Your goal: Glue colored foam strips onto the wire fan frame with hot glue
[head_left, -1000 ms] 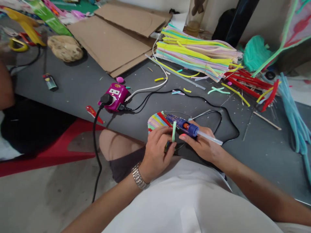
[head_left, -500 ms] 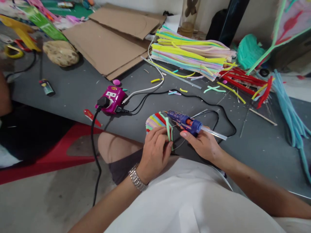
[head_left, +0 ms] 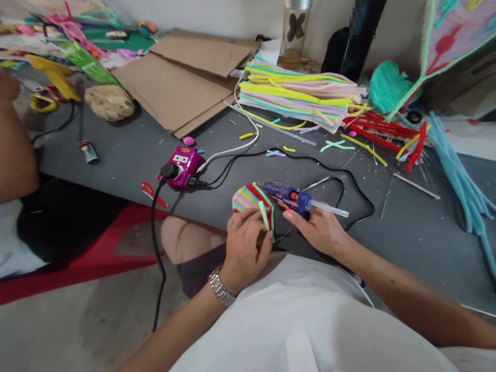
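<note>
My left hand (head_left: 248, 240) is closed around a rounded piece of striped pipe cleaners (head_left: 243, 196) in red, yellow, lilac and blue, close to the table's front edge. A short mint-green pipe cleaner (head_left: 264, 216) stands up by its fingertips, leaning left. The palm and fingers hide the lower part of the striped piece. My right hand (head_left: 315, 227) grips a blue hot glue gun (head_left: 284, 194), and a clear glue stick (head_left: 329, 207) sticks out of its back. The nozzle is at the upper right edge of the striped piece; whether it touches cannot be made out.
A purple power adapter (head_left: 181, 163) with plugged-in black cords sits left of my hands. Behind lie bundled pipe cleaners (head_left: 294, 98), cardboard sheets (head_left: 174, 77) and a bottle (head_left: 295, 36). Light blue pipe cleaners (head_left: 459, 170) are at right. Another person's arm (head_left: 17, 139) reaches in at left, near a yellow glue gun (head_left: 54, 72).
The glue gun has moved slightly left, its nozzle now over the striped piece's edge. The mint-green pipe cleaner leans further left. The view has shifted, showing more of the other person's arm.
</note>
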{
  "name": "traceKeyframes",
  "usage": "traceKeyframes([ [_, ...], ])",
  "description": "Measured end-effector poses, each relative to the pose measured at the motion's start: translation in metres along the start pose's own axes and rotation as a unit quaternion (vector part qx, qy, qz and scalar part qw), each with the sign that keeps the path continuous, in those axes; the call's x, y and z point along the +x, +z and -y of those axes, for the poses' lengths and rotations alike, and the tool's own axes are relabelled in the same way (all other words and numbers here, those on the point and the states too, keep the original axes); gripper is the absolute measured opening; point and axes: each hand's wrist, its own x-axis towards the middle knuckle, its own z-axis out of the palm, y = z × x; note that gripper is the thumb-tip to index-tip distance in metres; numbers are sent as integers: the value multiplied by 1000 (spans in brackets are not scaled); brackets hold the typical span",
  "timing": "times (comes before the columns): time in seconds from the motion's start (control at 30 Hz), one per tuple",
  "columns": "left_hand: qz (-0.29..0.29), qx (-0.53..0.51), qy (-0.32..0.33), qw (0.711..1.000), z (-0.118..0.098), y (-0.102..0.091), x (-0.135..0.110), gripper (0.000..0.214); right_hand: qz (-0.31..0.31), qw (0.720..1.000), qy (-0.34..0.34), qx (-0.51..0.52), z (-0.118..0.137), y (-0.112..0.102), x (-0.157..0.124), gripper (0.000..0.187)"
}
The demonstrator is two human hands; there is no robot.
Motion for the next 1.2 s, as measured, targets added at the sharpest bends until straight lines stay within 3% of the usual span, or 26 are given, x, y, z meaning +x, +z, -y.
traceKeyframes([
  [0.33,44,2,-70,997,-8,-7,4,6,-1,999,5,37,-4,4,1,55],
  [0.5,66,10,-76,995,-14,-8,5,10,-17,999,2,50,-1,5,1,51],
  [0.8,36,34,-96,994,-20,1,4,15,-27,998,11,56,0,4,2,47],
  [1.07,34,-13,-17,999,-5,-11,-6,7,3,996,58,69,2,1,2,57],
  [1.2,7,-15,21,1000,1,-9,-13,10,14,995,78,62,2,1,3,65],
])
